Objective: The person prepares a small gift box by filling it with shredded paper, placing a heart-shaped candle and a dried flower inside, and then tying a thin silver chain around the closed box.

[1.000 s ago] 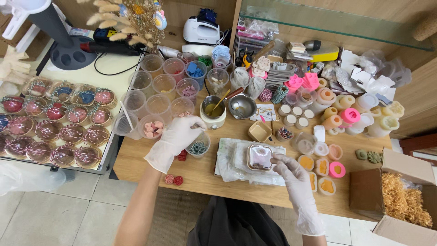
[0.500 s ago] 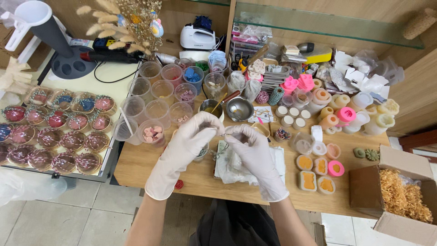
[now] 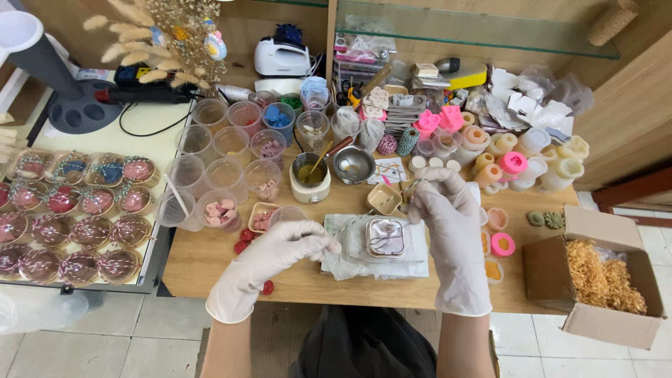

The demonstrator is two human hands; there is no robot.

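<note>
Table [image 3: 210, 269] edge runs just below both gloved hands, bare wood beside the left hand [image 3: 269, 255]. Since half a second ago they've parted, fingers pinching a thread taut over the small square box [image 3: 386, 237] on cloth; right hand [image 3: 451, 224] raised.

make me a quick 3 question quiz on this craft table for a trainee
1. True or false: both the left hand and the right hand wear white gloves.
2. Multiple choice: the small square mould between the hands rests on
A. a white cloth
B. a metal tray
C. the floor
3. Short answer: what fills the open cardboard box at the table's right end?

Key
1. True.
2. A. The cloth lies on the wooden table.
3. Golden, straw-like shredded filling.
</note>
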